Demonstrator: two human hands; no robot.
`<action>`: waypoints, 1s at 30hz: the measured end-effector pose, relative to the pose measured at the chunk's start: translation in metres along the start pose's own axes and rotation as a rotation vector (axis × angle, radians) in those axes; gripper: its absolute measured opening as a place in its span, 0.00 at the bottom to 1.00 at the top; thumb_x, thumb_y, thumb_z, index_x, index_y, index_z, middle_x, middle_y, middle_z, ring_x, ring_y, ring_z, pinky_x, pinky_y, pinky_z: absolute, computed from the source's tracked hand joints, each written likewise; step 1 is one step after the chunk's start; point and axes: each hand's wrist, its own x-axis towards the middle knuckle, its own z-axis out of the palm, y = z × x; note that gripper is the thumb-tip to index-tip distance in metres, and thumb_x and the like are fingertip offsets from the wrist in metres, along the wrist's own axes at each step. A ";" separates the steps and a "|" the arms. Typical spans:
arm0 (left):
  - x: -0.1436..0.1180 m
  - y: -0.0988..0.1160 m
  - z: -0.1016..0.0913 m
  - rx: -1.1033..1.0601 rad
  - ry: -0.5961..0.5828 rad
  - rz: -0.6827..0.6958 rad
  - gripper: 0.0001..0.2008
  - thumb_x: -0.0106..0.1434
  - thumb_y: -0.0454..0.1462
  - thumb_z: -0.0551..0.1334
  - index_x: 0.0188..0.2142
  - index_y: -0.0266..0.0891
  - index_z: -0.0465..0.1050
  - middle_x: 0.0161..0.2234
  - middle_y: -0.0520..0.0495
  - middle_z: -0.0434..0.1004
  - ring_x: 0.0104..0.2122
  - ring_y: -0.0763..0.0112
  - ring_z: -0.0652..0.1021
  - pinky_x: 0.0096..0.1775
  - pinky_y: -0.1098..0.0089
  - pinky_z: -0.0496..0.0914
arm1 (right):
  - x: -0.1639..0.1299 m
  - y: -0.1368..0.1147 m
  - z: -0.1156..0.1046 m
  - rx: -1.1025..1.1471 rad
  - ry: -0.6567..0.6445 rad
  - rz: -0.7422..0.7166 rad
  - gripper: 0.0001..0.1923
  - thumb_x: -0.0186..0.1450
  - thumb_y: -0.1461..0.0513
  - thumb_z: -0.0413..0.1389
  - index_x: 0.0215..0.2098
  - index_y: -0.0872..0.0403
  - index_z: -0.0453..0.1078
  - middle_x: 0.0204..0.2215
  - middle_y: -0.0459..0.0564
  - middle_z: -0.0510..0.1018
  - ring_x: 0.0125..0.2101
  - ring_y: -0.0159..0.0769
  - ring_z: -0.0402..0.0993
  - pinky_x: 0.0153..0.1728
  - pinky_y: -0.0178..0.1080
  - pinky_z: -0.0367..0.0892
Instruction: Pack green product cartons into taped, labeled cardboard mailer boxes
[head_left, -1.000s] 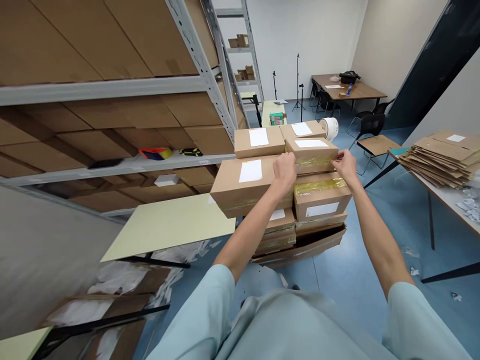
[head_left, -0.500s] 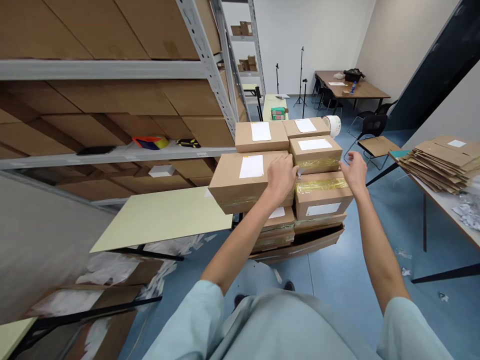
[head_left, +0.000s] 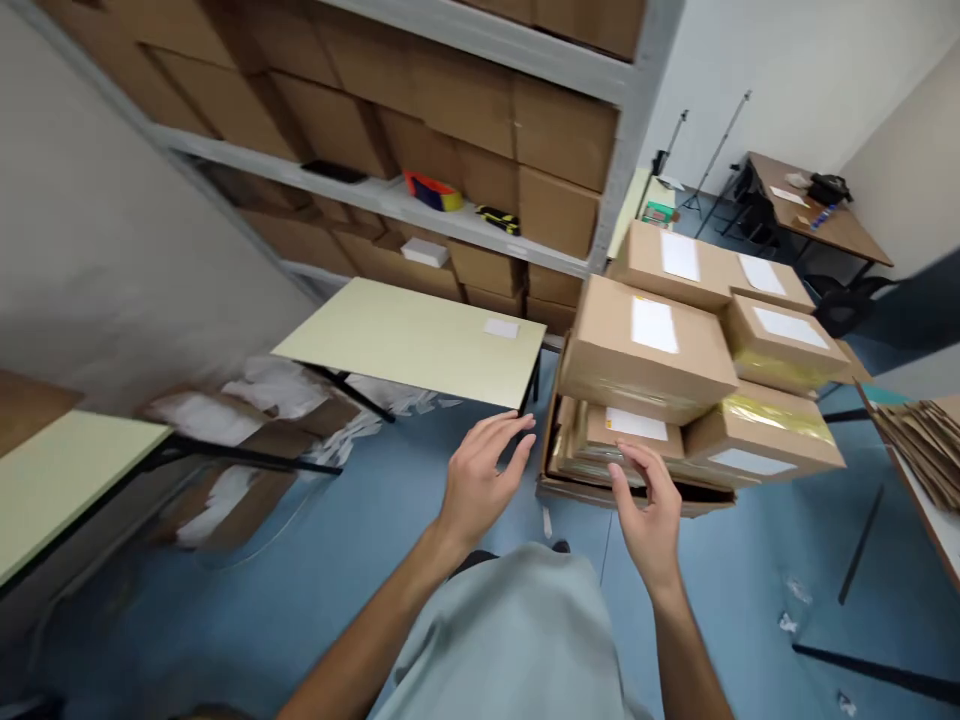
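Left hand (head_left: 480, 480): fingers (head_left: 517, 425) spread wide, slightly curled, gripping nothing, hovering over blue floor (head_left: 420, 500) just left of the box stack (head_left: 675, 390). Right hand (head_left: 649, 505): fingers (head_left: 626, 455) loosely open, palm turned inward, empty too, in front of the stack's lower boxes; contact w/ cardboard can't be told.

Stack just right of the pale table (head_left: 412, 335): sealed cardboard boxes w/ white labels, several layers, resting on a flattened carton at floor level. Biggest top box (head_left: 645, 345) overhangs toward the hands; smaller taped box (head_left: 784, 340) to its right (yellowish tape on the side). All shut, contents not visible.

Shelf rack (head_left: 390, 195) behind: packed w/ brown cartons, a few small items on the ledge. Flat cardboard sheets (head_left: 926, 445) piled at far right. Open carton (head_left: 247, 470) under the table holds white wrapping.
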 end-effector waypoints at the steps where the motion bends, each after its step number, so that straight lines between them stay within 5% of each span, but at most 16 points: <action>1: -0.006 -0.015 -0.018 0.000 0.017 -0.034 0.10 0.79 0.38 0.68 0.55 0.49 0.86 0.50 0.48 0.93 0.54 0.55 0.89 0.57 0.54 0.85 | -0.001 -0.008 0.023 0.014 -0.047 0.007 0.11 0.78 0.53 0.64 0.55 0.45 0.84 0.53 0.55 0.89 0.56 0.51 0.87 0.59 0.55 0.84; 15: -0.062 -0.189 -0.286 0.192 0.381 -0.352 0.10 0.80 0.37 0.67 0.55 0.48 0.86 0.50 0.47 0.93 0.58 0.56 0.88 0.60 0.52 0.84 | -0.025 -0.122 0.339 0.192 -0.424 0.064 0.17 0.75 0.47 0.66 0.53 0.47 0.86 0.54 0.57 0.89 0.55 0.53 0.88 0.60 0.59 0.85; 25: -0.069 -0.302 -0.394 0.376 0.596 -0.617 0.10 0.80 0.37 0.66 0.54 0.47 0.87 0.49 0.45 0.93 0.57 0.56 0.89 0.61 0.50 0.83 | 0.021 -0.177 0.562 0.233 -0.818 -0.009 0.19 0.74 0.45 0.67 0.53 0.48 0.85 0.54 0.58 0.88 0.55 0.55 0.87 0.63 0.64 0.81; 30: -0.055 -0.347 -0.443 0.484 0.715 -0.794 0.10 0.80 0.37 0.65 0.54 0.47 0.87 0.49 0.46 0.93 0.56 0.58 0.89 0.60 0.52 0.84 | 0.048 -0.225 0.682 0.336 -1.045 -0.060 0.18 0.73 0.46 0.68 0.51 0.49 0.84 0.49 0.56 0.88 0.51 0.51 0.88 0.59 0.59 0.85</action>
